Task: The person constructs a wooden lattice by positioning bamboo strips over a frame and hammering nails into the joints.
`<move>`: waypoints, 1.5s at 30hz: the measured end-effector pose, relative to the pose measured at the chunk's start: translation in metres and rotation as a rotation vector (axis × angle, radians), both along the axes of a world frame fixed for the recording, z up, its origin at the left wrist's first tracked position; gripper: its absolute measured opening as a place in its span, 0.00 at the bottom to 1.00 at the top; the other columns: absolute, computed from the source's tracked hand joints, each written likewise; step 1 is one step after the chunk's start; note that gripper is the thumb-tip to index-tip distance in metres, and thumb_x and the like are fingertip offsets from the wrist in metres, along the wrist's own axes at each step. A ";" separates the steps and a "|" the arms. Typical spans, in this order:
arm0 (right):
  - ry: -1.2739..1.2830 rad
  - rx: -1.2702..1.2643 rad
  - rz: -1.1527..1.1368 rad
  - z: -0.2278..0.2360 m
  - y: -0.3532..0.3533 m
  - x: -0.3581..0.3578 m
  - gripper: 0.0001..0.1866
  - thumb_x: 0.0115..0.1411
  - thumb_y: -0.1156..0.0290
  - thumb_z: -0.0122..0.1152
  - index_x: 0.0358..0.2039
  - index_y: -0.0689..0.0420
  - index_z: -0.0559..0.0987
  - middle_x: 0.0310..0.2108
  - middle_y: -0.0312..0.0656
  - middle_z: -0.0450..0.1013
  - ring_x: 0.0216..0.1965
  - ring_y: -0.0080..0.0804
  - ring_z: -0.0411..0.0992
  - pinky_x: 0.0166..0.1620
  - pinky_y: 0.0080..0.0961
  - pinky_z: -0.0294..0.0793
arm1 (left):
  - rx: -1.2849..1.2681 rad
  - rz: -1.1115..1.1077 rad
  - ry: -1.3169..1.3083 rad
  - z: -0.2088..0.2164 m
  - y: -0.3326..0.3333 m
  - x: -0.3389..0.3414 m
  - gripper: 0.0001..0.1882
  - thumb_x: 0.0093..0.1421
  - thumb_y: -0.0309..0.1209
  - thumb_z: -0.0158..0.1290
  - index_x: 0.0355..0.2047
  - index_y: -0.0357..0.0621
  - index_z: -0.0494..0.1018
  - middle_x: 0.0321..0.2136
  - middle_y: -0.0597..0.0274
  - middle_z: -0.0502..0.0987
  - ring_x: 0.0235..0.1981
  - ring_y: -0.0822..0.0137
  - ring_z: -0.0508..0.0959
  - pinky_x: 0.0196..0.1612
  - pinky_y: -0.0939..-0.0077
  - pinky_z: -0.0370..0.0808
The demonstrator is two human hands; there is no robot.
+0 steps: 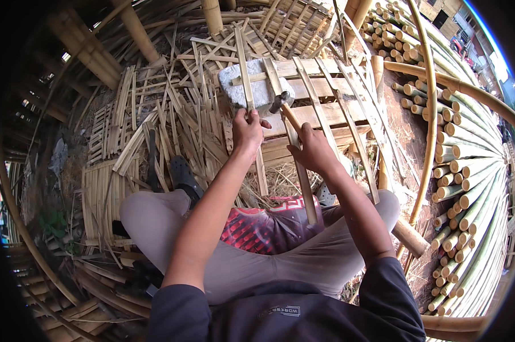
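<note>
My right hand (315, 149) grips the wooden handle of a hammer (292, 118). The hammer's dark metal head is by the right edge of a pale stone block (232, 91). To its left, the closed fingers of my left hand (249, 134) are on a narrow bamboo strip (244, 71) that crosses the block lengthwise. Whether those fingertips also pinch something small cannot be made out. Several parallel strips (310, 88) lie to the right over wider crosswise slats (349, 108), like an open lattice.
Loose bamboo strips (177, 108) litter the ground to the left, beside slatted panels (110, 185). Stacked bamboo poles (468, 165) fill the right side. A curved pole (430, 114) rises between them and me. My bent legs (155, 214) flank a patterned cloth (249, 231).
</note>
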State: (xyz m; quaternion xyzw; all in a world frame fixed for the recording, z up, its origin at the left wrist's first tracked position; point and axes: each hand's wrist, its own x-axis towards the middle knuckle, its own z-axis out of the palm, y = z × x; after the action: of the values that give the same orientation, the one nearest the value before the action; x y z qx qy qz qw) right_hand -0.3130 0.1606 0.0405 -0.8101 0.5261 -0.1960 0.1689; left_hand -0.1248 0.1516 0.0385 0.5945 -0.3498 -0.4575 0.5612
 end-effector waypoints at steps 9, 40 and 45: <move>-0.027 0.064 -0.009 0.001 0.004 0.001 0.22 0.51 0.67 0.68 0.36 0.65 0.66 0.29 0.60 0.73 0.35 0.61 0.74 0.37 0.48 0.73 | 0.013 0.020 -0.059 -0.029 0.034 -0.025 0.09 0.70 0.34 0.41 0.37 0.41 0.63 0.17 0.59 0.76 0.10 0.76 0.64 0.13 0.79 0.61; -0.123 -0.120 -0.096 0.004 0.026 -0.016 0.19 0.58 0.61 0.63 0.33 0.62 0.65 0.22 0.55 0.73 0.24 0.56 0.74 0.27 0.46 0.72 | -0.023 -0.006 0.263 -0.035 0.093 -0.056 0.16 0.72 0.39 0.39 0.49 0.41 0.66 0.17 0.63 0.74 0.11 0.80 0.62 0.15 0.82 0.59; -0.142 -0.188 -0.070 0.013 0.033 -0.014 0.18 0.57 0.65 0.65 0.31 0.62 0.66 0.22 0.53 0.74 0.24 0.54 0.74 0.26 0.43 0.72 | -0.007 -0.004 0.305 -0.033 0.101 -0.061 0.15 0.72 0.38 0.39 0.48 0.40 0.66 0.17 0.63 0.75 0.12 0.79 0.62 0.16 0.81 0.58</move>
State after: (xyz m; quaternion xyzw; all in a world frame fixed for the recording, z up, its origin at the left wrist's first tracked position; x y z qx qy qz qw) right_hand -0.3272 0.1934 0.0535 -0.7875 0.5201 -0.3071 0.1222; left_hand -0.1858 0.2524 0.0058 0.5154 -0.2632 -0.5426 0.6088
